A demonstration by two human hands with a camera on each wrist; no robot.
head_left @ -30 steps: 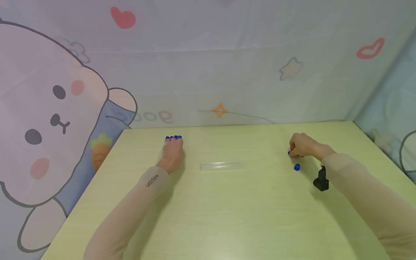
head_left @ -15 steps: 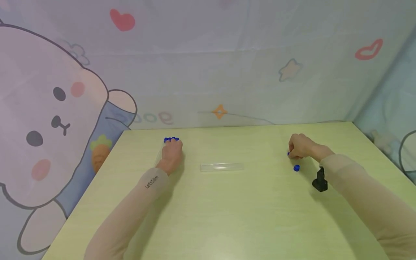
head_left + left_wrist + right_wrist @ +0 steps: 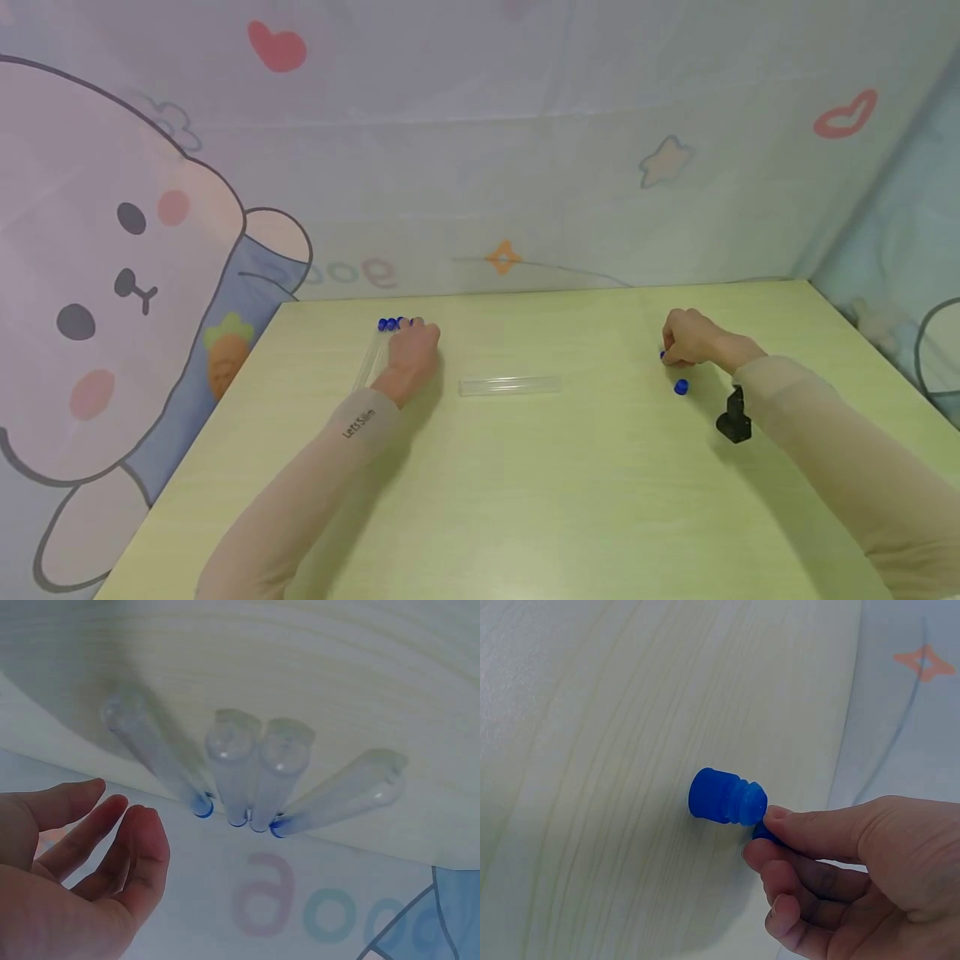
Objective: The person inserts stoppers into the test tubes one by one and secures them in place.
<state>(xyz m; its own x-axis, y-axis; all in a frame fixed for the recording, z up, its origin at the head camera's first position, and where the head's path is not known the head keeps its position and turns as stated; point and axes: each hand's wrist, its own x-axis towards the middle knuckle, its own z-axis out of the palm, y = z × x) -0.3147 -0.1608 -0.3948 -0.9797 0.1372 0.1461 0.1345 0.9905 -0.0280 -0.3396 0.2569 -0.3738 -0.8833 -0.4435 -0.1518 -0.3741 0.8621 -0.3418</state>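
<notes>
Head view: four stoppered tubes (image 3: 369, 360) are set toward the far left part of a pale table (image 3: 525, 500), and their blue ends are partly covered by the left hand (image 3: 412, 357). At least one clear tube (image 3: 510, 385) is laid crosswise near the middle. At the right, a blue stopper (image 3: 663, 355) is held by the right hand (image 3: 693, 337), and a loose stopper (image 3: 681, 387) is placed just beside it. The table is backed by a printed cloth (image 3: 465, 167).

Left wrist view: the two middle tubes are aligned side by side, and the outer two are splayed at angles. The left fingers are loosely bent, released and set apart from the tubes.

Right wrist view: the blue stopper is pinched between thumb and forefinger and mostly hidden by the fingers and the loose stopper. The ribbed end of the loose stopper is turned toward the fingertips.
</notes>
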